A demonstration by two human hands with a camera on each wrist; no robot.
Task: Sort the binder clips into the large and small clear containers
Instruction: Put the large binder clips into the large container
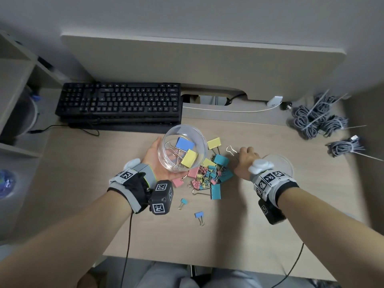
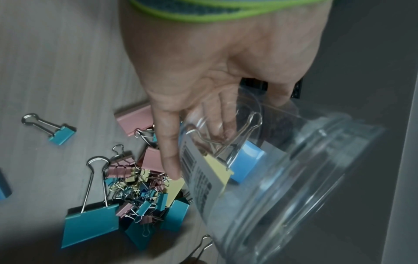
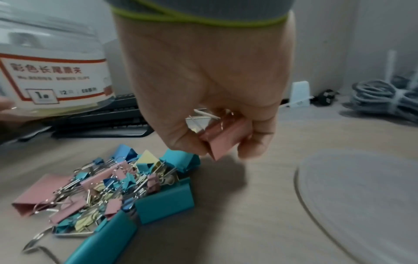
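A: Item one, left hand [image 1: 154, 157]?
B: Fingers wrapped round the large clear container [image 1: 184, 148], held tilted above the desk [image 1: 259, 215]. Contents: one blue large binder clip [image 1: 185, 144], one yellow large binder clip [image 1: 189, 158], wire handles showing.

A: Item two, right hand [image 1: 247, 157]?
B: Curled shut on a pink large binder clip [image 3: 222, 138], pinched between thumb and fingers just above the desk, beside the pile.

A: Item three, the pile of binder clips [image 1: 207, 173]?
B: On the desk between the hands: large teal, pink and yellow clips around a tangle of small ones. Two small clips lie apart, nearer the person: a small teal clip [image 1: 183, 202] and a small blue clip [image 1: 199, 216].

A: Item four, other stock?
B: A round clear lid [image 1: 287, 163] flat on the desk under the right wrist; black keyboard [image 1: 118, 102] behind; bundled grey cables [image 1: 318, 117] far right.
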